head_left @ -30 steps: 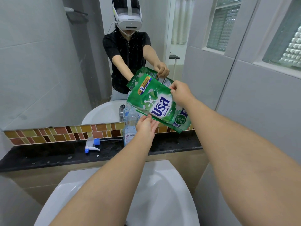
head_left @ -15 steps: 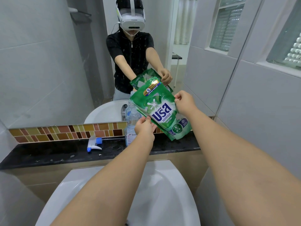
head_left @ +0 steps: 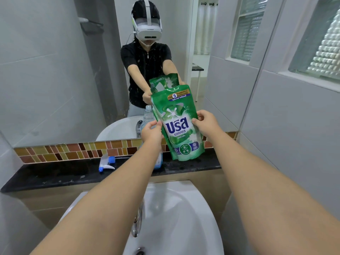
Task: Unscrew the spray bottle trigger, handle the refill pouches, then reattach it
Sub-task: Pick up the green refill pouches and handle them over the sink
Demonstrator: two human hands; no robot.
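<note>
A green refill pouch (head_left: 179,126) stands nearly upright above the black ledge (head_left: 55,173), held from both sides. My left hand (head_left: 151,132) grips its left edge and my right hand (head_left: 207,124) grips its right edge. The clear spray bottle (head_left: 157,162), holding blue liquid and without its trigger, stands on the ledge mostly hidden behind my left forearm and the pouch. The white and blue trigger head (head_left: 106,162) lies on its side on the ledge to the left, apart from the bottle.
A white basin (head_left: 184,218) with a chrome tap (head_left: 137,223) sits below my arms. The mirror (head_left: 55,70) behind the ledge reflects a person in a headset with the pouch. A mosaic tile strip (head_left: 73,150) runs under the mirror. A grey tiled wall stands at the right.
The pouch has turned from tilted to nearly upright and come down closer to the ledge. Both hands shifted with it, the right hand lower on its right edge.
</note>
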